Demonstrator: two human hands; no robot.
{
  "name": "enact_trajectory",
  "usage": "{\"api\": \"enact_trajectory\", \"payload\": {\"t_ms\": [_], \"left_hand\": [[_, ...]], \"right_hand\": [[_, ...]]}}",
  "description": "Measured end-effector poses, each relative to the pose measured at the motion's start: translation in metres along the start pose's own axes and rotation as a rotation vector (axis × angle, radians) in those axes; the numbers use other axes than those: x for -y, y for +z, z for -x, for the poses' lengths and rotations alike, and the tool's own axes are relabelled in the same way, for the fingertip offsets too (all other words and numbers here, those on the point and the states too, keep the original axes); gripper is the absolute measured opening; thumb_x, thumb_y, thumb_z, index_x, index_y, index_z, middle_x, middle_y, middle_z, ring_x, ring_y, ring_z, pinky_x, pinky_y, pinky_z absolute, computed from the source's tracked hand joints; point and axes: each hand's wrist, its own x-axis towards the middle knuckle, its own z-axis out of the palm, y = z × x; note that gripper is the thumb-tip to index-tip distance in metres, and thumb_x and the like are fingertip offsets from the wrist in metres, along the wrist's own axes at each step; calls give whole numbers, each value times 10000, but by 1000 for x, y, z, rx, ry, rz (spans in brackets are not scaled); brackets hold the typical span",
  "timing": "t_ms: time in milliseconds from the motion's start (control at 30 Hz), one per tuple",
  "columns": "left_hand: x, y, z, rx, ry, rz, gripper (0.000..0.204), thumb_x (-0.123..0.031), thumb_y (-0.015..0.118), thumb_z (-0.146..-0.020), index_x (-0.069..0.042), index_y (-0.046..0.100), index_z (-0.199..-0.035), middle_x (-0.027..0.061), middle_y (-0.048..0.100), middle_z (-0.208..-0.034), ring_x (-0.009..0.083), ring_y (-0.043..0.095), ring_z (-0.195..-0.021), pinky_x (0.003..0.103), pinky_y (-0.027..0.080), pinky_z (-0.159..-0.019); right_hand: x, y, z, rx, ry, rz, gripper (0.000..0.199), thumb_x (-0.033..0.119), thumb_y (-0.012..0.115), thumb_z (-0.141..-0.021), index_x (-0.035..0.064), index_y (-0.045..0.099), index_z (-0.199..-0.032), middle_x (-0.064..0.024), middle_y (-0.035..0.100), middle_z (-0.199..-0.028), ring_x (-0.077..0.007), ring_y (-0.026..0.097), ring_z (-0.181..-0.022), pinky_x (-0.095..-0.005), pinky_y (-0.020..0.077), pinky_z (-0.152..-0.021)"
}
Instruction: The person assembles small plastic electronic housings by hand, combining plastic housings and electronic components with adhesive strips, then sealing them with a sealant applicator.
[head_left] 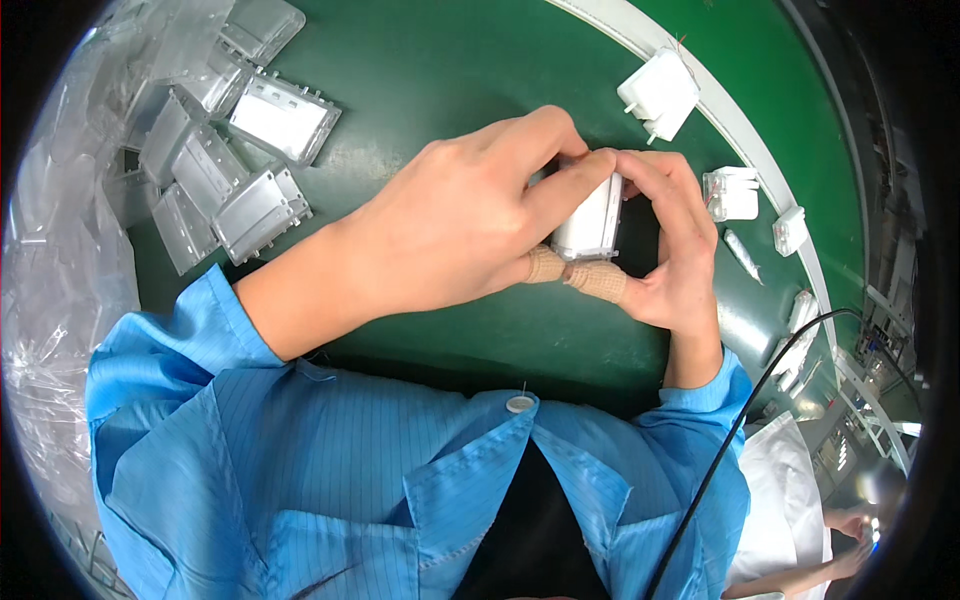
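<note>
Between both hands, over the green table, is a small white rectangular part with a clear plastic edge (590, 222). My left hand (470, 200) grips it from the left, its fingers bent over the far end. From the right, my right hand (680, 230) curls round it, with its index fingertip meeting the left fingers at the top. Both thumbs wear tan tape wraps and press along the near edge. The fingers hide some of the part, so its far side cannot be made out.
At the left lie several clear plastic housings (210, 170) beside a crumpled clear plastic bag (60, 280). White boxy parts (662, 95) line the table's pale curved rim (735, 120) on the right, near a small tube (742, 256). A black cable (735, 410) crosses the lower right. Another person's hand (850, 525) shows beyond.
</note>
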Motion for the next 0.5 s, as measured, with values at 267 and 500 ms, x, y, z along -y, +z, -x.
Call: {"api": "enact_trajectory", "payload": {"t_ms": [267,500], "left_hand": [[1,-1,0,11,-51,95,725,-135,774,-567,-16,515,-1234,131,517,-1029,292,570,-900,363,507,-734],[0,3,2,-35,-44,82,704,-100,768,-548,1,527,-1203,127,516,-1011,289,571,-878,357,504,-728]], "right_hand": [[-1,2,-1,-6,16,-32,774,338,863,-545,22,563,-1185,-144,568,-1134,-287,588,-1010,-362,503,-851],[5,5,-2,-23,44,-1,780,339,868,-536,21,561,-1179,-136,570,-1092,-286,591,-962,-350,503,-814]]}}
